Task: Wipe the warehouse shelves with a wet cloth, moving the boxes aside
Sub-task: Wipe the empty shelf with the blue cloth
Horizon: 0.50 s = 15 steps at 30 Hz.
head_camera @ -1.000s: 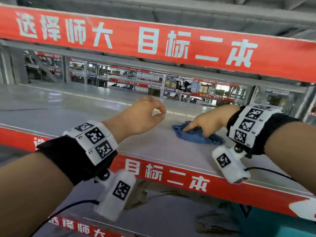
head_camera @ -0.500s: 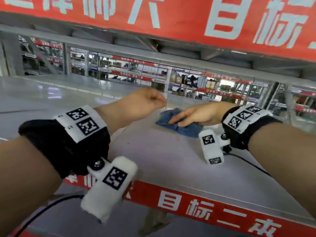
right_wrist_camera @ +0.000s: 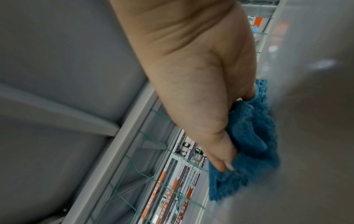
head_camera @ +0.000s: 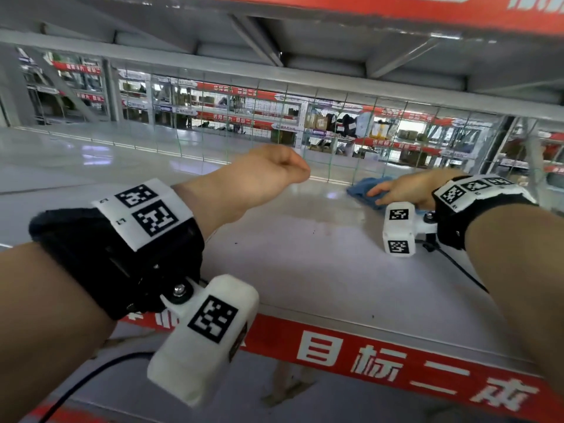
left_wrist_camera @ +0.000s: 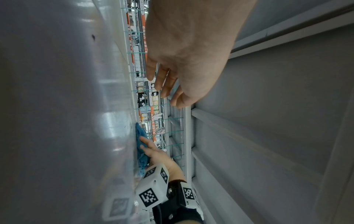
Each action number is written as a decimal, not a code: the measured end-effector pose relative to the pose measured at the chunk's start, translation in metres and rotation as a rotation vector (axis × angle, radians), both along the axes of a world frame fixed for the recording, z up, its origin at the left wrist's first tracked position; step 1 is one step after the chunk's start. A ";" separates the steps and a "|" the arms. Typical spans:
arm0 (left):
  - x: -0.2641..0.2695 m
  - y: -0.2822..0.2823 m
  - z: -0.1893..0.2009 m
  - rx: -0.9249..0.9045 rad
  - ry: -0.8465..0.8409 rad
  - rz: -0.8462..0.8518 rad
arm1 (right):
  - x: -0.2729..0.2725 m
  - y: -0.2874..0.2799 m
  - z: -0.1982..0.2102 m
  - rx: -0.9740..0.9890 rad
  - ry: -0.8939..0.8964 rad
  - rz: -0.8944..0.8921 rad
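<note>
- Head view is giving you both arms over the grey shelf [head_camera: 305, 270]; only this view is showing the red front strip [head_camera: 381, 367] w/ white characters along the shelf edge.
- L wrist view is showing what the head view is hiding: your left hand [left_wrist_camera: 191, 57] fingers [left_wrist_camera: 164, 84] are hanging loose, slightly bent, holding nothing, clear of the shelf surface. From the head view the left hand [head_camera: 259, 178] is looking like a loose fist; fingers tucked out of sight there.
- R wrist view is giving the close look: your right hand [right_wrist_camera: 201, 91] is lying flat on the blue cloth [right_wrist_camera: 249, 144], fingers stretched along it, pressing it onto the shelf. Not curling round it as far as I can tell.
- Cloth is sitting at the far right of the shelf, near the back edge, just in front of the green wire mesh [head_camera: 305, 132]. In the head view the cloth [head_camera: 363, 190] is mostly under the right hand [head_camera: 406, 190].
- Cloth: bunched, nubby knit/terry texture, rumpled folds. Shelf: smooth, glossy metal, throwing reflections, a few dark specks. Mesh: thin wire, square grid.
- Both forearms are reaching fwd; black straps w/ white marker tags are sitting on the wrists.
</note>
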State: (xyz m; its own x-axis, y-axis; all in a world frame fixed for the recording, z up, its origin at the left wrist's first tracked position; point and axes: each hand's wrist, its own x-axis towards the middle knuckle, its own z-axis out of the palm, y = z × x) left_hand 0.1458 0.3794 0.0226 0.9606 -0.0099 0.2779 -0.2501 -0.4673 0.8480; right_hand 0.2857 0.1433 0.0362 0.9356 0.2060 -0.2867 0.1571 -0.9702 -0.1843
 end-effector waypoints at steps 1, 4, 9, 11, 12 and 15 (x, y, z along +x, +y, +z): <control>0.000 0.000 -0.001 -0.001 -0.001 -0.004 | -0.001 0.001 0.000 0.008 0.014 -0.005; -0.001 -0.001 -0.002 -0.004 -0.007 -0.014 | -0.011 0.018 0.005 0.092 0.109 -0.011; -0.001 -0.002 -0.002 0.003 -0.048 0.005 | -0.052 0.067 0.014 0.095 0.194 0.207; -0.004 -0.004 -0.001 0.012 -0.066 0.012 | -0.072 0.081 0.012 0.041 0.209 0.325; -0.005 -0.005 -0.001 0.020 -0.071 0.013 | -0.079 0.084 0.009 -0.016 0.188 0.369; -0.009 -0.007 0.000 0.041 -0.076 0.010 | -0.092 0.071 0.007 -0.169 0.105 0.387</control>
State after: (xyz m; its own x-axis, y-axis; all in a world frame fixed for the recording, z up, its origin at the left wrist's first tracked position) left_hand 0.1371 0.3727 0.0229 0.9370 -0.0129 0.3492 -0.3077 -0.5041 0.8070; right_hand 0.1937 0.2145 0.0431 0.7627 0.4776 -0.4360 0.5039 -0.8615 -0.0622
